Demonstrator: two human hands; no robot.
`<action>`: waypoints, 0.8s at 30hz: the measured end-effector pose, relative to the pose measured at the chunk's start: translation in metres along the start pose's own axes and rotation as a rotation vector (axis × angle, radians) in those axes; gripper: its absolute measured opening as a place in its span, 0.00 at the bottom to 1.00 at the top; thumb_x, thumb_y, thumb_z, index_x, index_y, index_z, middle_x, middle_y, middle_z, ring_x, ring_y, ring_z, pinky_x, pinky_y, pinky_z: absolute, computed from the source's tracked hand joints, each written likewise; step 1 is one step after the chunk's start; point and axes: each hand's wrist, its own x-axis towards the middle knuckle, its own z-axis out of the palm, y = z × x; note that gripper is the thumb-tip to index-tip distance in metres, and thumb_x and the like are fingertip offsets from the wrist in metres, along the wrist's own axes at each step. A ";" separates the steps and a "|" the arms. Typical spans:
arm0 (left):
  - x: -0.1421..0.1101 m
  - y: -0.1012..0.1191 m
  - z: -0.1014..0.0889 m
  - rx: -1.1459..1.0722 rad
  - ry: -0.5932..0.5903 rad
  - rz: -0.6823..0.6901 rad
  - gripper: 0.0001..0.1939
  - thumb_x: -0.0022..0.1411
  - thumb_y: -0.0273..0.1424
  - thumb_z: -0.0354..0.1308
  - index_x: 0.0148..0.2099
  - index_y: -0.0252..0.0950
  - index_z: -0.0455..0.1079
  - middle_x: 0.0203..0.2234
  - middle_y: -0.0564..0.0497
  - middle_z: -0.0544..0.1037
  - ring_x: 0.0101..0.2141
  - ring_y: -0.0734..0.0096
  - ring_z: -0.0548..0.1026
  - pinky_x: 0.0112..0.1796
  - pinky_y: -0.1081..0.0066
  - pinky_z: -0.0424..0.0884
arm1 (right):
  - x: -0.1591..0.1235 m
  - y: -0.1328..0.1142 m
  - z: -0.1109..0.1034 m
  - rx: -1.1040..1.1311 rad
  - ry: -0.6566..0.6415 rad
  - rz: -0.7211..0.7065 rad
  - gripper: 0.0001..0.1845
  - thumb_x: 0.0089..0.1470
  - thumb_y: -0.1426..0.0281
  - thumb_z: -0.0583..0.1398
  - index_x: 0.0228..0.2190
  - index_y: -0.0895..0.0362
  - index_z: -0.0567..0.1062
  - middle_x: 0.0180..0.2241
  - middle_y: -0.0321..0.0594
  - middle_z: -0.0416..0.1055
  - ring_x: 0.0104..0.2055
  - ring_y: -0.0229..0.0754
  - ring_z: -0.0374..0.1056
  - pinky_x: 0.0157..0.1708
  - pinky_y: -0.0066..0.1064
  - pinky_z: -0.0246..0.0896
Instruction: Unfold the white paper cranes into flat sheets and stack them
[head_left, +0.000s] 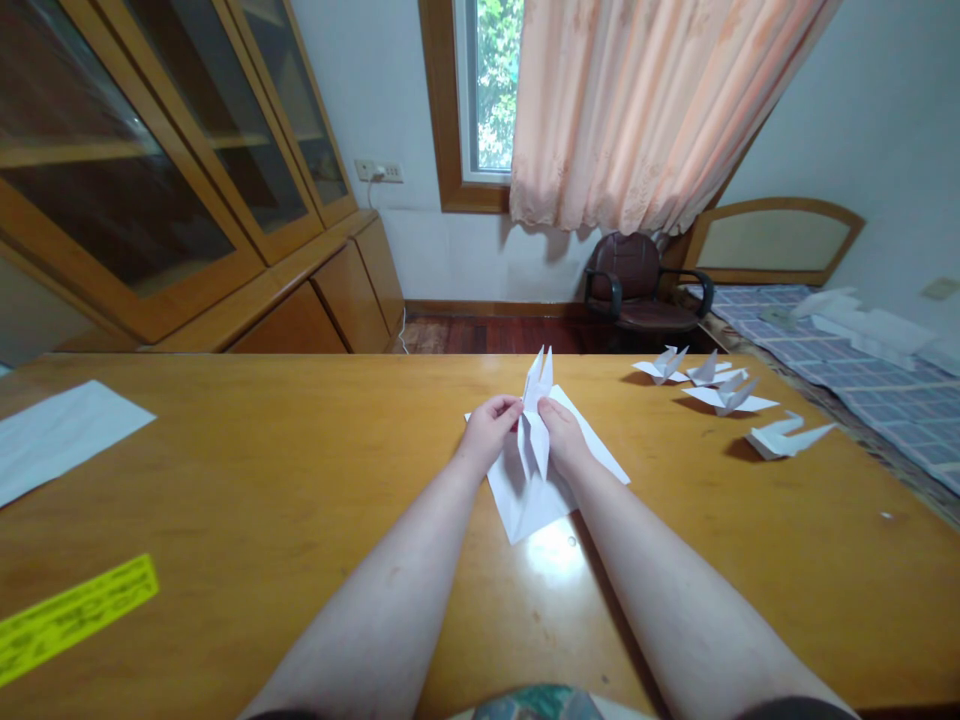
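Between my two hands stands a folded white paper shape [535, 432], with two narrow points at its top and two longer points hanging down. My left hand [491, 428] pinches its left side with closed fingers. On the right side, my right hand [562, 430] grips it too, thumb toward the middle. Beneath them a flat sheet of white paper [525, 513] lies at an angle on the wooden table [300, 500]. The far fingers of my right hand are partly hidden behind the paper.
Several folded paper cranes [731, 397] sit at the table's far right, with a paper swan [784, 437] nearer. White paper [71, 435] lies at the left edge, above a yellow strip with writing [82, 610]. Beyond the table are a chair [637, 285], a bed [885, 370] and a cabinet [300, 290].
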 end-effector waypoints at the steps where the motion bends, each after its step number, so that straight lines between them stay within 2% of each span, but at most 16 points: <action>1: 0.000 -0.001 0.000 -0.013 0.000 -0.011 0.13 0.48 0.38 0.62 0.30 0.33 0.70 0.23 0.53 0.73 0.25 0.77 0.68 0.30 0.75 0.65 | 0.000 0.001 0.000 0.010 -0.023 0.026 0.20 0.47 0.52 0.58 0.29 0.57 0.73 0.29 0.39 0.74 0.29 0.42 0.69 0.32 0.33 0.63; 4: 0.002 -0.002 -0.001 -0.059 0.004 -0.047 0.14 0.46 0.39 0.63 0.31 0.32 0.70 0.23 0.53 0.73 0.25 0.77 0.69 0.30 0.75 0.65 | 0.002 0.002 -0.001 -0.020 -0.025 0.038 0.18 0.46 0.54 0.59 0.28 0.57 0.73 0.27 0.37 0.73 0.28 0.39 0.67 0.30 0.30 0.61; 8: 0.002 -0.003 0.001 -0.093 0.000 -0.069 0.16 0.44 0.38 0.65 0.32 0.32 0.70 0.24 0.53 0.74 0.25 0.77 0.70 0.31 0.74 0.66 | 0.004 -0.001 -0.002 -0.033 0.047 -0.021 0.14 0.44 0.57 0.61 0.26 0.55 0.69 0.22 0.31 0.69 0.23 0.35 0.64 0.25 0.27 0.58; 13: 0.002 -0.004 0.002 -0.155 -0.050 -0.115 0.17 0.45 0.36 0.65 0.36 0.33 0.69 0.27 0.51 0.76 0.27 0.75 0.72 0.33 0.72 0.67 | 0.005 -0.004 -0.002 0.026 0.134 -0.037 0.17 0.40 0.59 0.64 0.26 0.53 0.63 0.18 0.27 0.65 0.19 0.35 0.61 0.20 0.27 0.54; 19: 0.002 -0.005 0.001 -0.130 -0.051 -0.092 0.15 0.44 0.32 0.65 0.35 0.32 0.68 0.28 0.50 0.76 0.29 0.73 0.73 0.35 0.71 0.67 | 0.002 -0.005 -0.001 -0.048 0.075 -0.054 0.14 0.42 0.58 0.63 0.25 0.55 0.69 0.21 0.31 0.68 0.22 0.37 0.62 0.25 0.28 0.57; 24: 0.003 -0.005 -0.001 -0.022 0.026 -0.012 0.16 0.43 0.33 0.66 0.34 0.31 0.68 0.28 0.49 0.76 0.30 0.70 0.73 0.36 0.69 0.67 | 0.000 -0.007 0.000 -0.116 -0.103 -0.168 0.13 0.44 0.58 0.62 0.28 0.55 0.75 0.28 0.36 0.73 0.32 0.41 0.67 0.35 0.31 0.60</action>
